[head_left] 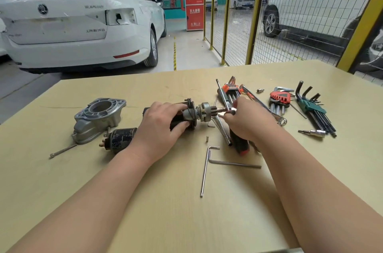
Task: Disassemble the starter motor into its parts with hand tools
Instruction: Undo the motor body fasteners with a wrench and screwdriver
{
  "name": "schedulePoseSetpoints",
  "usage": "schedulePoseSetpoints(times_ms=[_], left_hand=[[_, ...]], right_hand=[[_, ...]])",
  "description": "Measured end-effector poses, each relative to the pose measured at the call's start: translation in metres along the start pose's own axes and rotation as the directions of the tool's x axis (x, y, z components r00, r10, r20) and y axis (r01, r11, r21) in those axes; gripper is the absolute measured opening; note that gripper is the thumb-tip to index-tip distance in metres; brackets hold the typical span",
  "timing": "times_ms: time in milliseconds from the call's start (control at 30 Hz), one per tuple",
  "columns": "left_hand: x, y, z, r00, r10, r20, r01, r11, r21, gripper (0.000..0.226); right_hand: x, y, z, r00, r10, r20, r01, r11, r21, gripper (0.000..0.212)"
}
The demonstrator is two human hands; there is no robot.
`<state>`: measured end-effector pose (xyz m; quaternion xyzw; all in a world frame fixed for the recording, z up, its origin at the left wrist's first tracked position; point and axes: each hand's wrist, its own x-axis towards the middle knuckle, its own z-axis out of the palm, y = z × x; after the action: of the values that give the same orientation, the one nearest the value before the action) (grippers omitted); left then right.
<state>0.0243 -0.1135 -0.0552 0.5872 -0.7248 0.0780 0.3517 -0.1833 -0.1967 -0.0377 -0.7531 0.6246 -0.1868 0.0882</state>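
Head view: the starter motor (187, 117) lies on its side at the middle of the pale wooden worktop (165, 201), pinion end pointing right. The left hand (159, 126) grips its black body, fingers curled over the top and thumb underneath. The right hand (246, 120) pinches a shiny tool (227, 112) (its kind is hard to tell) held against the tip of the motor's shaft. Left of the motor stands a grey aluminium housing (99, 118), with a black solenoid (122, 138) just beside it and a long bolt (63, 150) nearer the edge. Two loose hex keys (207, 169) lie crossed in front of the hands. Red (278, 99) and green (310, 105) hex key sets lie to the right.
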Motion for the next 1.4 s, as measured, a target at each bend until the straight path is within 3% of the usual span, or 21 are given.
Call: schedulePoseSetpoints(times_ms=[67, 133, 233, 400, 533, 633, 933, 1033, 1100, 1167, 1300, 1400], left_hand=[[0.0, 0.0, 0.0, 0.999, -0.036, -0.016, 0.035, 0.999, -0.014, 0.039], [0.0, -0.001, 0.0, 0.996, -0.076, -0.043, 0.075, 0.996, -0.04, 0.037], [0.0, -0.001, 0.0, 0.995, -0.077, -0.06, 0.075, 0.996, -0.038, 0.032], [0.002, 0.007, 0.0, 0.998, -0.043, -0.038, 0.041, 0.997, -0.059, 0.037], [-0.002, 0.008, -0.002, 0.998, -0.059, 0.018, 0.06, 0.998, -0.025, 0.06], [0.0, 0.016, 0.001, 0.992, -0.121, -0.018, 0.121, 0.993, -0.002, 0.073], [0.006, 0.021, 0.003, 0.986, -0.156, -0.064, 0.155, 0.988, -0.019, 0.041], [0.004, 0.013, -0.003, 0.973, -0.216, -0.083, 0.209, 0.974, -0.091, 0.029], [0.003, 0.008, -0.005, 0.97, -0.232, -0.078, 0.222, 0.967, -0.122, 0.027], [0.002, 0.007, -0.005, 0.97, -0.234, -0.063, 0.223, 0.964, -0.147, 0.029], [0.001, 0.008, -0.003, 0.982, -0.186, -0.044, 0.178, 0.974, -0.141, 0.049], [-0.003, 0.016, -0.005, 0.992, -0.068, -0.101, 0.06, 0.995, -0.082, 0.063]], right_hand=[[-0.007, -0.006, -0.005, 0.976, -0.19, -0.105, 0.191, 0.982, 0.006, 0.038], [-0.016, -0.017, -0.007, 0.903, -0.411, -0.127, 0.428, 0.888, 0.17, 0.043], [-0.022, -0.029, 0.004, 0.841, -0.541, -0.021, 0.53, 0.814, 0.236, 0.049], [-0.013, -0.021, 0.009, 0.845, -0.526, -0.093, 0.53, 0.805, 0.265, 0.038], [-0.011, -0.019, 0.01, 0.846, -0.522, -0.114, 0.531, 0.797, 0.288, 0.036], [-0.011, -0.021, 0.01, 0.837, -0.531, -0.134, 0.546, 0.793, 0.271, 0.035], [-0.009, -0.013, -0.007, 0.817, -0.561, -0.131, 0.577, 0.794, 0.191, 0.031], [-0.006, -0.003, -0.014, 0.875, -0.442, -0.197, 0.484, 0.809, 0.334, 0.022], [-0.005, -0.001, -0.016, 0.926, -0.341, -0.164, 0.371, 0.738, 0.563, 0.015], [-0.006, -0.003, -0.014, 0.955, -0.28, -0.097, 0.252, 0.597, 0.761, 0.012], [-0.007, -0.005, -0.017, 0.973, -0.221, -0.061, 0.15, 0.414, 0.898, 0.014], [-0.009, -0.013, -0.022, 0.981, -0.185, 0.054, -0.028, 0.137, 0.99, 0.018]])
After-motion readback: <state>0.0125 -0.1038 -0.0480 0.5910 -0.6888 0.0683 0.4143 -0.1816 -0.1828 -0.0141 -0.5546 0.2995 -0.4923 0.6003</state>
